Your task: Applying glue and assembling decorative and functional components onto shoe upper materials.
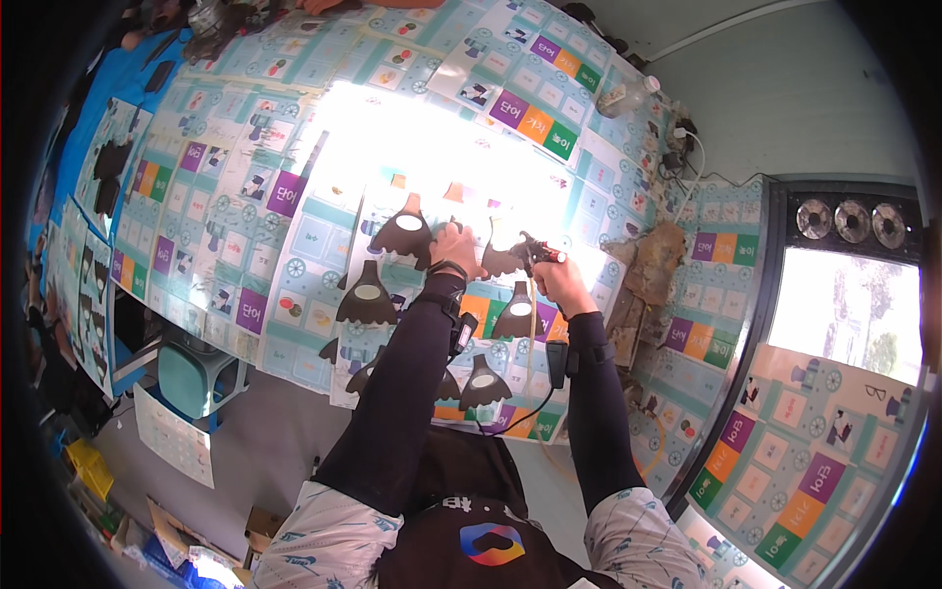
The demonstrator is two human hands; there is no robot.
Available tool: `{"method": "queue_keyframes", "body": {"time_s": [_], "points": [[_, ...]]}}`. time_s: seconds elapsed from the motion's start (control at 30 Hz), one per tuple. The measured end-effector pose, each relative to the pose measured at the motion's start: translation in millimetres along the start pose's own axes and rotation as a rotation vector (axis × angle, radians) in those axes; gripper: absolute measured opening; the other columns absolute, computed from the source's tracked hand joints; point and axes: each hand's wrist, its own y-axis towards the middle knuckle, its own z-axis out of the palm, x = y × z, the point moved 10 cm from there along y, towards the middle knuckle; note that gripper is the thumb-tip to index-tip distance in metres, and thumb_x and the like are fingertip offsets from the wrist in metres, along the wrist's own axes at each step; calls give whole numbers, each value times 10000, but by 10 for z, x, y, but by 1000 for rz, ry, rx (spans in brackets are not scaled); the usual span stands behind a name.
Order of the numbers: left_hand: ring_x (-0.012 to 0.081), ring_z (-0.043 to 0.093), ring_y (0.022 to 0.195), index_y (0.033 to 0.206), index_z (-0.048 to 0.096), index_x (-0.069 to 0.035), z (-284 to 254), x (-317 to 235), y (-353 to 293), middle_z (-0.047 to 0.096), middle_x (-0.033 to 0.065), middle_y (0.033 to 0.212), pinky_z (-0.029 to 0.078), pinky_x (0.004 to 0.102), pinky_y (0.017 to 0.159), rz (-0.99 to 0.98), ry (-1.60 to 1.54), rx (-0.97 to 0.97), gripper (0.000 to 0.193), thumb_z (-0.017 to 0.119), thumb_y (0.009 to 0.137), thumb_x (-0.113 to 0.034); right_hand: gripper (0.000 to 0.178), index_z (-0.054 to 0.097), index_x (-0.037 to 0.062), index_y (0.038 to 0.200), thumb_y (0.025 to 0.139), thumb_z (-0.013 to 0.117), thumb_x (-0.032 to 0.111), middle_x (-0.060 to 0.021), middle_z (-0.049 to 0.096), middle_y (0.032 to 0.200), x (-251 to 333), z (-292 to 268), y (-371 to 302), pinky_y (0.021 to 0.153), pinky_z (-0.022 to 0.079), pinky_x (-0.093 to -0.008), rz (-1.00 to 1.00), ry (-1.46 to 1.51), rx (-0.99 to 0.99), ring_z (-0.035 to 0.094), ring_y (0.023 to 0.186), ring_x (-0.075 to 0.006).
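My right hand point(563, 283) is closed around a small spray gun point(538, 253) with a dark head and a red part. A yellowish hose point(533, 329) hangs down below it. My left hand point(458, 247) lies on the work with its fingers stretched out, between dark lampshade-shaped pieces with pale ovals. One such piece point(402, 234) is just left of that hand, and another piece point(502, 257) sits under the spray gun's front. Nearer me are a left piece point(367, 296), a right piece point(518, 316) and a front piece point(483, 385). Glare washes out the far ones.
Printed paper covers the table point(231, 245). A clear bottle point(628, 96) stands at the far right edge. To the right are a window point(849, 304) and several small fans point(852, 222). A pale green stool point(196, 378) is at the left. Another person's arm point(378, 3) shows at the top.
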Motion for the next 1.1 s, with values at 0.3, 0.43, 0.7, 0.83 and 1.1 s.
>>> {"method": "queue_keyframes", "body": {"time_s": [0.3, 0.43, 0.7, 0.83, 1.1], "points": [[285, 472, 1184, 1113, 548, -116, 4, 41, 6, 493, 108, 1166, 407, 459, 972, -13, -4, 10, 638, 879, 613, -336, 89, 559, 33, 644, 717, 556, 85, -114, 563, 656, 83, -33, -32, 542, 435, -381, 27, 31, 9, 576, 595, -267], [283, 472, 1181, 1104, 548, -117, 11, 10, 7, 493, 105, 1160, 405, 458, 974, 4, -12, 14, 633, 882, 610, -328, 91, 568, 37, 655, 730, 551, 87, -112, 557, 631, 164, -49, -34, 539, 435, -380, -184, -170, -49, 573, 583, -261], [285, 464, 1196, 1146, 535, -105, 10, 13, 27, 485, 113, 1177, 409, 466, 979, 6, 5, 34, 657, 867, 634, -350, 106, 607, 23, 784, 746, 521, 74, -81, 656, 721, -73, -46, -116, 467, 454, -312, 209, 375, -5, 642, 673, -172], [314, 468, 1209, 1144, 554, -76, -80, -13, -42, 489, 135, 1221, 407, 449, 1003, -2, 6, 87, 615, 824, 687, -388, 173, 595, 5, 872, 747, 499, 76, -72, 674, 750, 44, -103, -335, 445, 448, -276, 265, 638, -33, 663, 742, -147], [180, 660, 944, 1108, 578, 30, -1509, -1480, -1486, 678, 91, 999, 530, 296, 830, 708, -847, 402, 267, 564, 953, -187, 194, 589, 13, 911, 757, 483, 64, -78, 671, 774, -90, -193, -633, 504, 459, -258, 248, 704, -56, 664, 771, -146]]}}
